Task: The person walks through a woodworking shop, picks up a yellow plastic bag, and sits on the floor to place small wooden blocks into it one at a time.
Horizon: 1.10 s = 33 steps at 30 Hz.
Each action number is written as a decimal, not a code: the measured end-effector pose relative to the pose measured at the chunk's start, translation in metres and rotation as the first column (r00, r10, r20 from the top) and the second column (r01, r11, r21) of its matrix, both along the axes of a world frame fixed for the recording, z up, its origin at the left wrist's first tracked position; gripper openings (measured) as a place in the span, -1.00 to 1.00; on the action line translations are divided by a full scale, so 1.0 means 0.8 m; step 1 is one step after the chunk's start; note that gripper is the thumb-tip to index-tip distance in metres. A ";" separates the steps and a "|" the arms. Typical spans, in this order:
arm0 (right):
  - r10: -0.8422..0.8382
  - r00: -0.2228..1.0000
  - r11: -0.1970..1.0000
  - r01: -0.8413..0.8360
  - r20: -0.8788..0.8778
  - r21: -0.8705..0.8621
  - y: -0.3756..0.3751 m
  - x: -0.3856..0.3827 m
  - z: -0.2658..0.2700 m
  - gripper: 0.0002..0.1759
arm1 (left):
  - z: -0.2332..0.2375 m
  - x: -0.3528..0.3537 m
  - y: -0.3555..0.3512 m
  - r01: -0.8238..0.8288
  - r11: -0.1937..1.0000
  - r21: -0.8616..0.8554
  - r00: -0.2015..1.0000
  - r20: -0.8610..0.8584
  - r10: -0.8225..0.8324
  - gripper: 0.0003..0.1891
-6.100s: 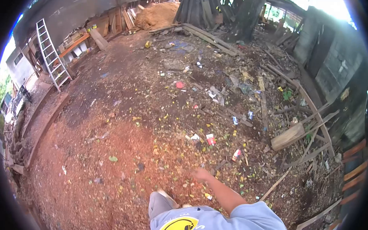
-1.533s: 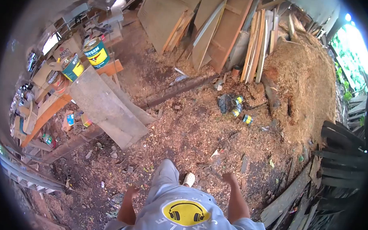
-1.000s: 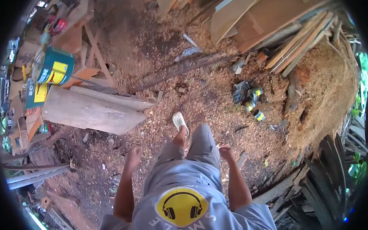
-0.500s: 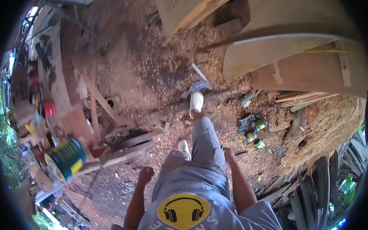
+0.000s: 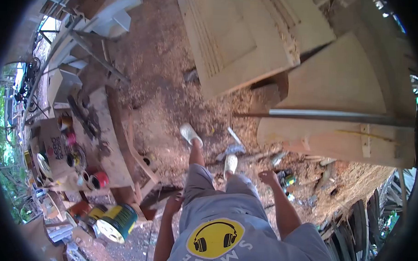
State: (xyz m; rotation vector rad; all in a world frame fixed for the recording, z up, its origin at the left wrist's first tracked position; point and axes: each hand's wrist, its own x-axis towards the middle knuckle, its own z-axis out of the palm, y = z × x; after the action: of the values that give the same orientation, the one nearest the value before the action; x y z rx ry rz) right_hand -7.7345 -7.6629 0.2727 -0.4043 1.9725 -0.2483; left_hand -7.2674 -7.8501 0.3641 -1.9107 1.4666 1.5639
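My left hand (image 5: 173,204) hangs beside my left thigh with loosely parted fingers and holds nothing that I can see. It is nearest to the low end of a wooden bench (image 5: 108,145) and a dark board on the ground. My right hand (image 5: 268,177) swings forward of my right hip, its fingers curled in and nothing visible in them. Beyond it lie small cans (image 5: 288,180) among wood shavings. A pale clog (image 5: 190,134) on my left foot is ahead of the other clog (image 5: 231,164).
Carved wooden panels (image 5: 239,44) lie ahead on the right, beside a long board (image 5: 337,144). Paint tins, a red can (image 5: 99,179) and a large green can (image 5: 117,223) crowd the left. Shavings cover the ground (image 5: 159,96). Dark slats (image 5: 352,236) stand at the lower right.
I have stepped forward, my left foot now leading. The carved panels and bench appear closer. My right hand has swung forward, and my left hand has dropped back near my thigh.
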 end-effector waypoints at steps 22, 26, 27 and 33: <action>0.478 0.770 0.695 -0.626 -0.422 -0.355 -0.623 -0.076 -0.086 -0.74 | 0.045 -0.143 -0.744 0.331 0.793 -0.511 0.883 -0.129 -0.452 -0.73; -0.052 0.990 0.970 0.082 0.134 -0.229 -0.730 -0.162 0.100 -0.68 | -0.037 -0.104 -0.849 0.612 0.672 -0.417 0.774 0.142 -0.617 -0.72; -0.310 0.923 0.775 0.384 0.228 -0.502 -0.749 -0.198 0.111 -0.71 | -0.025 -0.111 -0.870 0.613 0.690 -0.385 0.778 0.143 -0.612 -0.72; -0.631 0.774 0.336 0.333 0.052 -0.881 -0.898 -0.352 0.447 -0.75 | -0.005 -0.114 -0.993 0.597 0.744 -0.300 0.796 0.108 -0.595 -0.72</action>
State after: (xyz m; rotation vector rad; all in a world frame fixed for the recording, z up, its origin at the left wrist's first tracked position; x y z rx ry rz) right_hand -8.0165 -8.3811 0.6304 -0.4619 2.0933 -1.7545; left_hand -7.3584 -8.6443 0.3605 -1.3392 2.1600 1.0601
